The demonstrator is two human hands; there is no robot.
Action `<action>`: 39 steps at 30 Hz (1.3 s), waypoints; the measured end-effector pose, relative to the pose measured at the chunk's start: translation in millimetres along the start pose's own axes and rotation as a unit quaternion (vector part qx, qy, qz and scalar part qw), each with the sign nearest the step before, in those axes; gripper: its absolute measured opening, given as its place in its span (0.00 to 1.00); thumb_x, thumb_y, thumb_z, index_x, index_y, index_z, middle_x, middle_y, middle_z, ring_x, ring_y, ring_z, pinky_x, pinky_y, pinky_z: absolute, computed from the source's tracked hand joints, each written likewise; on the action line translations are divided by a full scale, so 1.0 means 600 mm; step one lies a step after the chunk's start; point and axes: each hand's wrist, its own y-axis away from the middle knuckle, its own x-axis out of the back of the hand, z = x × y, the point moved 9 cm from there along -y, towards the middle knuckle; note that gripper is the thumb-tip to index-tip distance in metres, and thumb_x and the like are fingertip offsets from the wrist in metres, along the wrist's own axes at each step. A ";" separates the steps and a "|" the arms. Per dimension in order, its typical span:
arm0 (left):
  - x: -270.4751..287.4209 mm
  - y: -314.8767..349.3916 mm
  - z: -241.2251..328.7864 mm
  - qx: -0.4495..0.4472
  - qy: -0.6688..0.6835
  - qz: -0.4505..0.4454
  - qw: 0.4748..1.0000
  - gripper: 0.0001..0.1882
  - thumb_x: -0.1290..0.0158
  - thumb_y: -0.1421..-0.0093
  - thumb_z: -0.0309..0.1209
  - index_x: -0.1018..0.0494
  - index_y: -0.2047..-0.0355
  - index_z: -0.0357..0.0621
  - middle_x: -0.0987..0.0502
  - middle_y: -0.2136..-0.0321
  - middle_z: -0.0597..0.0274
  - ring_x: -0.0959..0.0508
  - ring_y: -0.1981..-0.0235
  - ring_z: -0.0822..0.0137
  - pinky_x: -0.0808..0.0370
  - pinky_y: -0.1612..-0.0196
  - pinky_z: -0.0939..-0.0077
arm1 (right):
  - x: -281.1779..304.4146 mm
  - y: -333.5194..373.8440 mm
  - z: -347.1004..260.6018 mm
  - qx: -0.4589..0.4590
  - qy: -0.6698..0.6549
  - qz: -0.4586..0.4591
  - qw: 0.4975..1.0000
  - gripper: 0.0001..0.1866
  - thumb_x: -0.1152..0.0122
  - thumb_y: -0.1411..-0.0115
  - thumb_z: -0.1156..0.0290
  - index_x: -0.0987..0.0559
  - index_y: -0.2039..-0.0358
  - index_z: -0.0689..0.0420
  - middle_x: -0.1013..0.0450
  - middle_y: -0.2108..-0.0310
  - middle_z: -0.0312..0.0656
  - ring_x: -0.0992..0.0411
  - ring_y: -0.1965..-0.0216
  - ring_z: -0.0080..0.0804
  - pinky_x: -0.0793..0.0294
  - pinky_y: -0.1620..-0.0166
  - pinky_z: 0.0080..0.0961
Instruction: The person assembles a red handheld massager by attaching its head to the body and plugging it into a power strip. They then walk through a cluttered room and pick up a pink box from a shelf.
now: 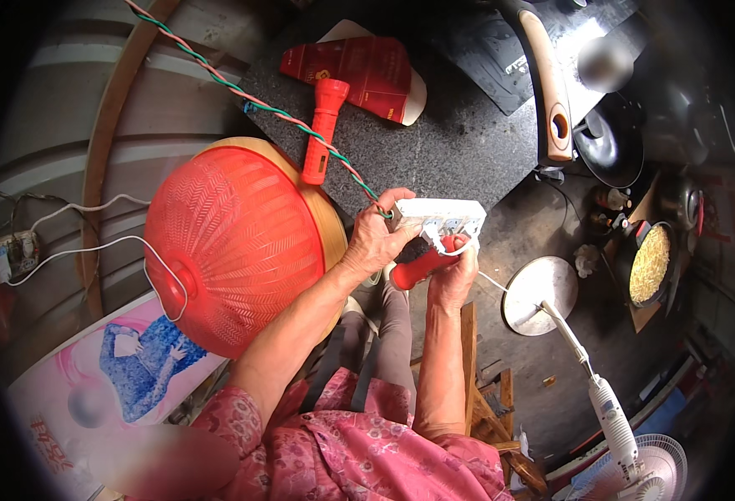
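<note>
My left hand (374, 240) is closed around one end of a white power strip (444, 208), holding it up in front of me. A twisted green and pink wire (301, 126) runs into that end from the upper left. White plugs sit at the strip's lower side, with a white cord looping from them. Just below, my right hand (453, 282) is wrapped round a red flashlight (418, 269), its fingers up against the plugs. Whether the flashlight joins the strip is hidden by these fingers. A second red flashlight (324, 134) lies on the counter ahead.
A grey speckled countertop (401, 159) carries a red carton (355, 71) and a wooden-handled pan (545, 92). Stacked red baskets (225, 242) stand left. To the right are a standing fan's round base (528, 311) and pole, a black wok (614, 150) and a pan of yellow food (650, 265).
</note>
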 end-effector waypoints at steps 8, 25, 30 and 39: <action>0.003 0.001 -0.009 0.032 0.056 -0.018 0.998 0.21 0.44 0.52 0.24 0.35 0.56 0.40 0.27 0.67 0.64 0.28 0.65 0.76 0.29 0.61 0.81 | -0.009 0.006 0.002 -0.015 0.017 0.013 1.000 0.10 0.52 0.46 0.65 0.30 0.70 0.59 0.32 0.74 0.37 0.33 0.71 0.25 0.33 0.66 0.22; 0.016 -0.013 -0.017 0.001 0.026 -0.022 0.999 0.21 0.43 0.53 0.25 0.35 0.57 0.41 0.26 0.69 0.62 0.26 0.66 0.74 0.28 0.62 0.78 | -0.016 0.002 0.002 -0.001 -0.006 0.026 1.000 0.09 0.51 0.46 0.68 0.28 0.70 0.61 0.31 0.73 0.39 0.32 0.71 0.26 0.32 0.68 0.22; 0.021 -0.019 -0.025 0.014 0.029 -0.028 0.999 0.20 0.43 0.52 0.25 0.35 0.58 0.41 0.25 0.69 0.62 0.26 0.66 0.73 0.28 0.62 0.78 | -0.031 0.001 -0.007 0.000 0.000 0.028 1.000 0.09 0.51 0.47 0.69 0.28 0.71 0.62 0.31 0.74 0.39 0.33 0.72 0.25 0.33 0.69 0.21; 0.034 -0.031 -0.038 0.003 -0.017 -0.037 0.999 0.21 0.43 0.52 0.26 0.35 0.57 0.42 0.27 0.67 0.60 0.27 0.65 0.72 0.28 0.62 0.76 | -0.042 -0.004 -0.009 0.028 0.016 0.062 0.998 0.07 0.50 0.49 0.71 0.27 0.74 0.62 0.32 0.75 0.36 0.34 0.74 0.23 0.34 0.70 0.21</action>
